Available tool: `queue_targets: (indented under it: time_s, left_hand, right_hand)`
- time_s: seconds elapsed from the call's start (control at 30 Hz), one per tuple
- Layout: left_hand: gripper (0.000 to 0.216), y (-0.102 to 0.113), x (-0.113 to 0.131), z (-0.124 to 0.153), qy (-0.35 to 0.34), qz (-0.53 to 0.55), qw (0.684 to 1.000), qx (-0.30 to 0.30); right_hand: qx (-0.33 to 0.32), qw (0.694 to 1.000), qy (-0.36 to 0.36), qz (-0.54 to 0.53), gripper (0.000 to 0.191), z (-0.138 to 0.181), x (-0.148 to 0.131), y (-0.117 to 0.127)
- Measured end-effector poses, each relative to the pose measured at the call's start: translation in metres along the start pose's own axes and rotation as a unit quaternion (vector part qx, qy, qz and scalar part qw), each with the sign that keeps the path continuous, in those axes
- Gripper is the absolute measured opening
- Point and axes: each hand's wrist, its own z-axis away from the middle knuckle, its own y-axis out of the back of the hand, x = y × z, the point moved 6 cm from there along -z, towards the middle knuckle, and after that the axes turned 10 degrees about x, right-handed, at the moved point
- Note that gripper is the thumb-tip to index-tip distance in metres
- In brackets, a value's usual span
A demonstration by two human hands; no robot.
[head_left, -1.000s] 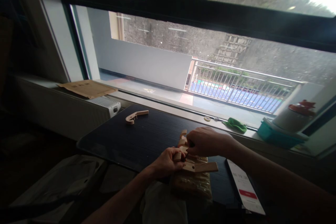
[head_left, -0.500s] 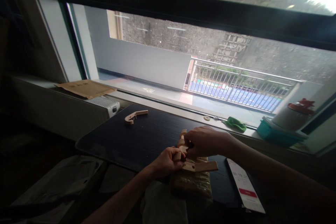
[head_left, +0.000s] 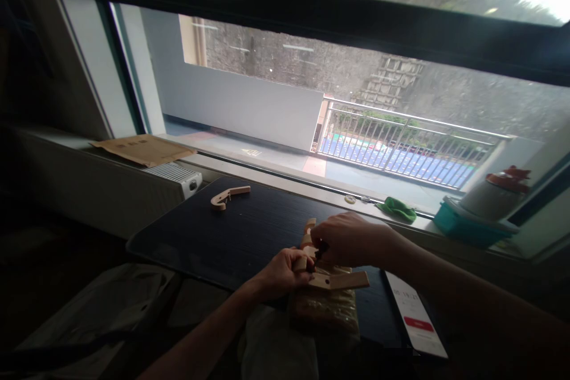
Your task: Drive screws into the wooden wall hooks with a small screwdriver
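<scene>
Daylight from a wide window falls across a dark table (head_left: pixel 209 237) pushed up against the sill. Both of the person's hands meet at the table's near edge over a cluster of pale wooden pieces (head_left: pixel 341 280). The left hand (head_left: pixel 278 273) is curled shut around the cluster's left end. The right hand (head_left: pixel 345 240), at one o'clock from it, pinches the upright part with bent fingers. The pieces rest on a clear bag (head_left: pixel 325 312) of more parts. A loose curved wooden piece (head_left: pixel 229 195) lies apart at ten o'clock from the hands. A lit phone (head_left: pixel 416 320) lies flat at four o'clock. On the sill at two o'clock sit a green cloth (head_left: pixel 396 209) and a teal tub (head_left: pixel 467 228).
</scene>
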Motion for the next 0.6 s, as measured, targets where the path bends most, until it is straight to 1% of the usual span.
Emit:
queue_targets:
  time_s: [0.13, 0.3, 0.43, 0.53, 0.6]
  left_hand:
    - [0.017, 0.000, 0.000, 0.000, 0.004, 0.005, 1.000, -0.004]
    - [0.019, 0.000, 0.000, 0.000, 0.002, -0.013, 1.000, 0.001]
    - [0.020, 0.000, 0.000, 0.000, 0.007, -0.004, 1.000, 0.000]
    - [0.017, 0.001, 0.002, 0.000, -0.003, 0.012, 1.000, 0.000]
    - [0.011, 0.000, 0.003, 0.001, -0.018, 0.012, 1.000, -0.004]
  right_hand:
    - [-0.008, 1.000, 0.010, 0.026, 0.016, -0.001, -0.003, 0.001]
    - [0.005, 1.000, -0.002, 0.028, 0.021, -0.001, 0.004, -0.008]
    - [-0.019, 0.999, -0.021, 0.022, 0.022, 0.000, 0.006, -0.010]
    - [-0.038, 0.999, -0.008, 0.018, 0.023, -0.002, 0.000, -0.005]
    - [-0.053, 0.998, 0.003, 0.019, 0.018, -0.004, -0.003, -0.003]
